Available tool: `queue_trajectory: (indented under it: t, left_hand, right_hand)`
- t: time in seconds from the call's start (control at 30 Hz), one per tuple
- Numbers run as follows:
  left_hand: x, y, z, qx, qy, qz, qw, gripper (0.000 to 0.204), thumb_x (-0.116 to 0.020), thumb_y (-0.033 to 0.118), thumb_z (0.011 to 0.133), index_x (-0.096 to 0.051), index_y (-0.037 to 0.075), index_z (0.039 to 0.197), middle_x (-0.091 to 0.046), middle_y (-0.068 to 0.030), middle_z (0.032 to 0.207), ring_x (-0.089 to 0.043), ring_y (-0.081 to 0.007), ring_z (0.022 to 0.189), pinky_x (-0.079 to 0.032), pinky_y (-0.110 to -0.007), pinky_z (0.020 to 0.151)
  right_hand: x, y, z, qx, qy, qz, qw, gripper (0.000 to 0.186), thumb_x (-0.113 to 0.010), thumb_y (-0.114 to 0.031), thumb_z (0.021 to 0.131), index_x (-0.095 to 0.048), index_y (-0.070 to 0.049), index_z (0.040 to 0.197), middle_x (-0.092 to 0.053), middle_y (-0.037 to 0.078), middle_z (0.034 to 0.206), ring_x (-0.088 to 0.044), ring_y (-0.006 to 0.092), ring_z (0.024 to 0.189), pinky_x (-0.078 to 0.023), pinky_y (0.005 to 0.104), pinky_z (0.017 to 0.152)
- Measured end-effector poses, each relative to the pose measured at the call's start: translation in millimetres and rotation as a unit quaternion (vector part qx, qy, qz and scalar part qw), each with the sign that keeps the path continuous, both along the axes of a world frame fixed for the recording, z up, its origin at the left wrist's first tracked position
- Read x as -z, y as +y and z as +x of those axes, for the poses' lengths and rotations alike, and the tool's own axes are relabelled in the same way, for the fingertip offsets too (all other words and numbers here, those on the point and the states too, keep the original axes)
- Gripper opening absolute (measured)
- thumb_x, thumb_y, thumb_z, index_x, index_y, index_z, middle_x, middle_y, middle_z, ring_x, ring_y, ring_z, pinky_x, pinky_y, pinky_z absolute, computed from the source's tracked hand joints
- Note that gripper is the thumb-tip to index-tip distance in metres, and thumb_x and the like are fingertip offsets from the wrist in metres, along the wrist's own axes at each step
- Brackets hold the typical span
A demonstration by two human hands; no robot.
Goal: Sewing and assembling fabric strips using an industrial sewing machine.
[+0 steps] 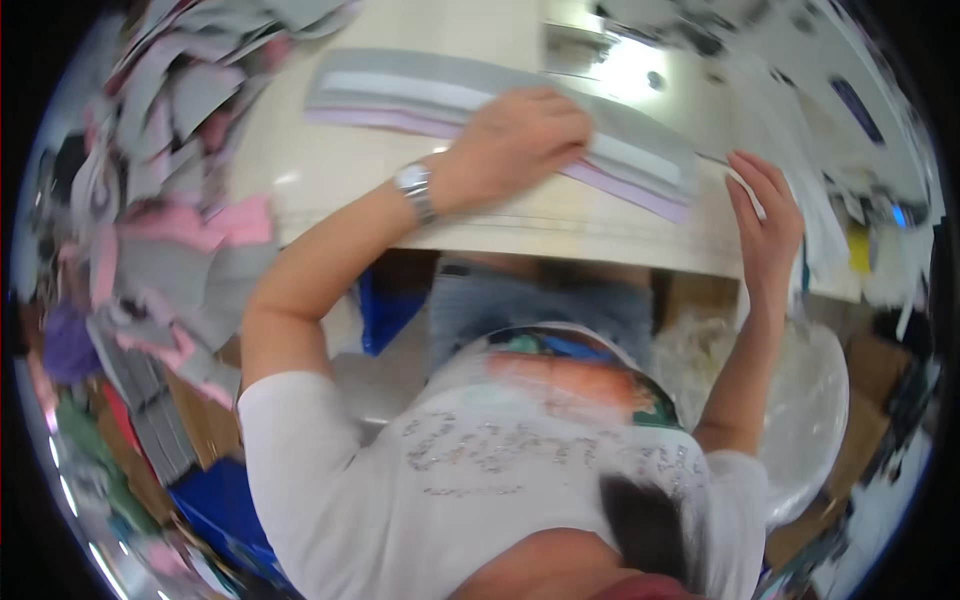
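Note:
A long layered strip (640, 150) in grey, white and lilac lies slightly curved across the pale table (370, 220). My left hand (520, 140), a watch on its wrist, rests over the middle of the strip with curled fingers gripping it. My right hand (765, 220) is raised just beyond the strip's right end, thumb and fingers apart; whatever white shows between them is too blurred to make out. Behind the strip sits a metal machine plate (585, 55) under a bright light.
Grey and pink fabric pieces (205, 250) are heaped along the left. White strips (820, 230), a dark elongated object (855, 110) and a small yellow item (858, 248) are on the right. Below are blue bins (225, 510) and a plastic-lined container (800, 410).

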State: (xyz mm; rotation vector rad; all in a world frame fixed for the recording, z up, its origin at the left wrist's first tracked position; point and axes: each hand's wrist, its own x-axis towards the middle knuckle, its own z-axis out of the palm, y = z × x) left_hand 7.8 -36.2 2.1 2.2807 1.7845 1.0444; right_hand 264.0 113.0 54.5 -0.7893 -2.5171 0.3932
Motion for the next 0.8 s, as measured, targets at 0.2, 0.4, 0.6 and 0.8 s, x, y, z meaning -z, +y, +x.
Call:
queue_trajectory:
  t: [0.2,0.4,0.6,0.8]
  left_hand:
    - [-6,2,4,0.001,-0.015,0.008,1.0,0.01,-0.065,0.012,0.081,-0.067,0.008,0.09,-0.066,-0.0033,0.093,-0.059,-0.024,0.088,-0.049,-0.035,0.078]
    - [-6,0,6,0.012,-0.01,0.006,1.0,0.011,-0.067,0.012,0.079,-0.069,0.009,0.089,-0.067,-0.0016,0.096,-0.059,-0.0223,0.087,-0.049,-0.034,0.078]
    - [-1,1,5,0.01,-0.005,0.03,1.0,0.015,-0.068,0.008,0.079,-0.069,0.008,0.094,-0.067,-0.0032,0.099,-0.06,-0.0235,0.084,-0.05,-0.034,0.074]
    - [0,0,4,0.019,0.006,0.037,0.999,0.014,-0.069,0.011,0.079,-0.069,0.008,0.094,-0.067,-0.0022,0.098,-0.06,-0.0227,0.085,-0.049,-0.034,0.074]
  right_hand:
    - [10,0,-15,0.021,0.066,-0.189,0.98,0.026,-0.067,-0.004,0.08,-0.068,-0.005,0.106,-0.064,0.007,0.106,-0.062,0.0182,0.084,-0.049,0.0272,0.077]
    - [26,5,-28,-0.01,0.015,-0.163,0.987,0.036,-0.069,-0.006,0.077,-0.067,-0.008,0.113,-0.061,0.006,0.105,-0.061,0.0218,0.086,-0.051,0.0307,0.077]
    - [17,12,-36,-0.03,-0.052,-0.143,0.988,0.04,-0.068,-0.006,0.076,-0.065,-0.011,0.116,-0.062,0.007,0.104,-0.063,0.0246,0.088,-0.051,0.0335,0.08]
    - [4,23,-46,-0.058,-0.163,-0.125,0.977,0.034,-0.068,-0.006,0.076,-0.067,-0.008,0.11,-0.063,0.009,0.098,-0.063,0.0251,0.087,-0.05,0.0353,0.079]
